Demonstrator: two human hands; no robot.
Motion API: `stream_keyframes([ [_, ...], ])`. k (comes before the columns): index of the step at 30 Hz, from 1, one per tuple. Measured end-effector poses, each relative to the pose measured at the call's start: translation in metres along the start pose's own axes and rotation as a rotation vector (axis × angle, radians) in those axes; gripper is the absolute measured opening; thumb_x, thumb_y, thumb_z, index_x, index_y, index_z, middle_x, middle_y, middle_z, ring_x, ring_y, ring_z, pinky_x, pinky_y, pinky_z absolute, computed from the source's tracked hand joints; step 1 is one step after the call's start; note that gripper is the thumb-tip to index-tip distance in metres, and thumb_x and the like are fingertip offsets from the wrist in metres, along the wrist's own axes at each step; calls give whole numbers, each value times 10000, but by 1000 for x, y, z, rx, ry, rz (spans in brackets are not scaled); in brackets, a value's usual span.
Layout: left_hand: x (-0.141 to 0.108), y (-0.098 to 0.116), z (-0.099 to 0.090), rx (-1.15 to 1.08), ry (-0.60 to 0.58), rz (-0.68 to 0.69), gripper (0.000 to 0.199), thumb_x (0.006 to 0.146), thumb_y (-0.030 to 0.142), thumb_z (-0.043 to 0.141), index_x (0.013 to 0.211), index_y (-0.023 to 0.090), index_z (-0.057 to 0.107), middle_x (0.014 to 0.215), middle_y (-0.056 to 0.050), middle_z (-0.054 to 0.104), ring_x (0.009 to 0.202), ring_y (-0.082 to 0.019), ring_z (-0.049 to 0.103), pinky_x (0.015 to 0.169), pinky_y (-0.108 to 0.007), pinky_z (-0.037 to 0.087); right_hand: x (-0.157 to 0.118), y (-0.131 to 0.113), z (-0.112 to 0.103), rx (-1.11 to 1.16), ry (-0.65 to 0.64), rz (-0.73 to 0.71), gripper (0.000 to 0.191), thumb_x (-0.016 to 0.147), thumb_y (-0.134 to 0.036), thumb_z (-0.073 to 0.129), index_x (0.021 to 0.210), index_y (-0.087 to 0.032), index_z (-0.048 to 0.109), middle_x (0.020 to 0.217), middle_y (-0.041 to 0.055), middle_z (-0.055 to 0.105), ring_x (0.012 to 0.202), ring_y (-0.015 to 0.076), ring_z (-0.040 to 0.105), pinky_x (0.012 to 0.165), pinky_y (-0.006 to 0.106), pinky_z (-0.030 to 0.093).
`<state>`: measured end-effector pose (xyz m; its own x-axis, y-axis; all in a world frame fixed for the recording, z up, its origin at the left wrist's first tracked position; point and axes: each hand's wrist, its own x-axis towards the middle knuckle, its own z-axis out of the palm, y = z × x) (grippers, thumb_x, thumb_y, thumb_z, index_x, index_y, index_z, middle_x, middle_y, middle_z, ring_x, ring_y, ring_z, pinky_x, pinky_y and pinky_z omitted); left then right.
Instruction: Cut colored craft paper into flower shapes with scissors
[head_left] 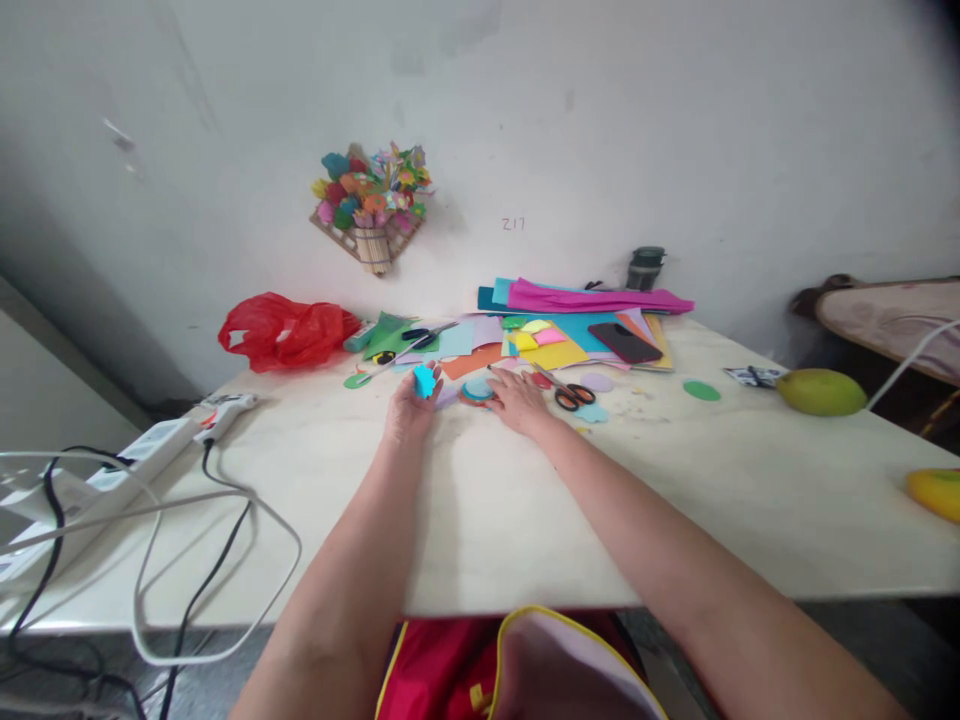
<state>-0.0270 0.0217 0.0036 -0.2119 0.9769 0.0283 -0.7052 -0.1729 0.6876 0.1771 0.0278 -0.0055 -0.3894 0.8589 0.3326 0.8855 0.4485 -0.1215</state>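
Note:
My left hand [411, 412] is closed round a small bright blue paper cutout [425, 380] with a wavy edge, held just above the table. My right hand [517, 400] lies palm down with its fingers stretched out. Its fingertips reach the edge of a small pile of round paper pieces [475, 388], light blue on top; whether they grip any is hard to see. Just right of that hand lie scissors [574, 396] with black and orange handles. A lilac paper circle [597, 382] and a pale blue cutout [592, 413] are beside them.
Coloured paper sheets [555, 350], a phone [625, 343] and dark-handled scissors [420, 337] lie at the back. A red plastic bag [285, 330] sits back left. A power strip [97, 490] with loose cables is at left. A green-yellow fruit [820, 391] lies right.

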Motion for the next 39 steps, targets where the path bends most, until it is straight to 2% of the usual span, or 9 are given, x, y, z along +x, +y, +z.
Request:
stream_keyframes([
  [4, -3, -4, 4, 150, 13, -16, 101, 811, 251, 669, 850, 170, 623, 860, -71, 734, 845, -201, 709, 793, -352, 578, 3, -2, 2, 31, -63, 6, 469, 975, -298, 428, 1423, -170, 480, 1558, 110, 367, 1420, 242, 350, 1164, 488, 181],
  [8, -2, -10, 7, 276, 1, -9, 247, 726, 308, 781, 768, 170, 579, 727, -45, 715, 659, -172, 685, 641, -309, 585, 9, -1, -2, 66, -126, 73, 508, 982, -346, 396, 1446, -143, 445, 1551, 133, 374, 1393, 260, 394, 1139, 467, 241],
  [10, 0, -13, 6, 312, -6, 11, 280, 690, 319, 810, 758, 159, 590, 683, -35, 701, 578, -145, 648, 582, -272, 561, 14, 0, -6, 83, -153, 93, 513, 973, -372, 412, 1436, -157, 458, 1516, 126, 436, 1374, 274, 420, 1111, 458, 287],
  [14, 4, -17, 2, 350, -14, 21, 301, 659, 332, 825, 713, 151, 591, 624, -21, 672, 518, -120, 599, 527, -241, 515, 25, 0, -13, 86, -194, 187, 605, 932, -489, 460, 1425, -138, 476, 1355, 178, 595, 1237, 330, 550, 998, 457, 394],
  [18, 4, -18, 0, 382, -45, 10, 338, 637, 361, 836, 676, 155, 570, 601, -14, 654, 527, -127, 597, 547, -258, 514, 28, -7, -11, 25, -81, 234, 629, 866, -552, 554, 1360, -163, 559, 1317, 191, 619, 1215, 346, 560, 984, 451, 382],
  [26, 1, -17, 3, 406, -52, 11, 379, 592, 389, 860, 648, 162, 561, 566, 0, 625, 509, -123, 571, 561, -269, 499, 28, -8, 2, 123, 100, 235, 450, 797, -335, 689, 1227, -206, 657, 1204, 134, 682, 1122, 277, 609, 918, 364, 421],
  [30, 0, -17, 3, 417, -49, 17, 421, 546, 426, 875, 643, 164, 561, 552, 7, 616, 495, -119, 558, 530, -257, 483, 30, -3, 4, 228, 152, 264, 456, 765, -252, 706, 1217, -205, 656, 1190, 112, 689, 1079, 257, 624, 902, 351, 445],
  [35, 2, -17, 2, 421, -58, 29, 432, 539, 439, 877, 658, 160, 569, 557, 9, 615, 502, -120, 566, 518, -249, 473, 33, -1, 9, 413, 182, 347, 456, 762, -160, 681, 1214, -205, 655, 1047, 63, 737, 947, 211, 668, 850, 320, 481],
  [39, 4, -18, 1, 428, -38, 32, 405, 569, 413, 868, 643, 164, 556, 542, 17, 606, 482, -108, 551, 503, -235, 462, 35, 3, 13, 457, 192, 368, 247, 811, -193, 638, 1044, -197, 721, 959, 61, 748, 887, 202, 671, 780, 294, 486],
])
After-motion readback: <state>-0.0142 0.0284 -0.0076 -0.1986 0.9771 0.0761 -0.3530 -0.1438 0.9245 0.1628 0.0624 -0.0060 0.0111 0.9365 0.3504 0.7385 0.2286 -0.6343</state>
